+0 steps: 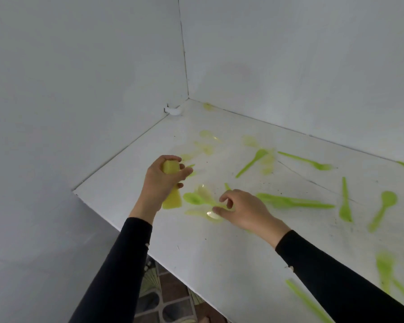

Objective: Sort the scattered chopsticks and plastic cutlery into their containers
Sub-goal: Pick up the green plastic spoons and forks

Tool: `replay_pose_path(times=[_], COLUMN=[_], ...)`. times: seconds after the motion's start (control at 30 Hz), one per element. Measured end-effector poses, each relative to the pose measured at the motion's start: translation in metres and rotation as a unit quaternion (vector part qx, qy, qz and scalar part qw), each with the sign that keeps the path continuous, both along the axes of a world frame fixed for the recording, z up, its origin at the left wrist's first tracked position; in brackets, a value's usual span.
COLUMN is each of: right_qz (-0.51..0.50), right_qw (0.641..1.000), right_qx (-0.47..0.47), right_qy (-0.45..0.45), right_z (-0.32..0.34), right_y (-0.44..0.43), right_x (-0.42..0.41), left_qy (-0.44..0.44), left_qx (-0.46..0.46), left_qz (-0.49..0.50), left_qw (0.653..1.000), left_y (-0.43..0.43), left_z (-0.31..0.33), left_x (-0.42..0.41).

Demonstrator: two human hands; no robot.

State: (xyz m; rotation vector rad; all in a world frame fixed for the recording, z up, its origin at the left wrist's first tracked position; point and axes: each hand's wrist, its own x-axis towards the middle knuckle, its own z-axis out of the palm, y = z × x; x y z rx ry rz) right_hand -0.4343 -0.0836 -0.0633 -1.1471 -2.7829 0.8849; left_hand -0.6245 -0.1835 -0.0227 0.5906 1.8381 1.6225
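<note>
My left hand grips a bundle of pale yellow plastic cutlery, held upright above the white table. My right hand hovers low over a green spoon and a clear yellowish spoon, its fingers loosely curled and its fingertips close to them; whether it touches them I cannot tell. More green cutlery is scattered to the right: a spoon, a fork, a knife, another knife and a spoon. The picture is blurred. No container is in view.
White walls meet in a corner behind the table, with a small white fitting at the corner. The table's near-left edge drops to a patterned floor. Pale yellow pieces lie near the back. More green cutlery lies at the lower right.
</note>
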Motion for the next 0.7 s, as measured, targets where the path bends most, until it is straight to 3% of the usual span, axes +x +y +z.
replay_pose_path(times=[0.1, 0.2, 0.33, 0.43, 0.57, 0.7], right_qz=[0.005, 0.011, -0.014, -0.075, -0.128, -0.141], right_qw=[0.996, 0.996, 0.998, 0.963, 0.914, 0.898], right_qx=[0.065, 0.053, -0.056, -0.206, -0.272, -0.268], right_qy=[-0.066, -0.074, 0.022, 0.159, 0.272, 0.320], right_z=[-0.006, -0.010, -0.005, 0.009, 0.020, 0.021], right_y=[-0.012, -0.014, -0.003, 0.012, 0.033, 0.042], right_x=[-0.002, -0.003, 0.008, 0.012, 0.014, 0.005], left_qy=[0.088, 0.214, 0.279, 0.314, 0.320, 0.270], left_qx=[-0.074, -0.174, -0.271, -0.328, -0.306, -0.146], left_qz=[-0.034, -0.032, -0.094, -0.111, -0.117, -0.124], left_qw=[0.993, 0.961, 0.916, 0.884, 0.889, 0.944], left_y=[0.009, 0.021, 0.032, 0.040, 0.049, 0.058], left_z=[-0.014, -0.034, -0.053, -0.053, -0.046, -0.025], left_x=[0.002, 0.000, 0.003, 0.009, 0.008, 0.020])
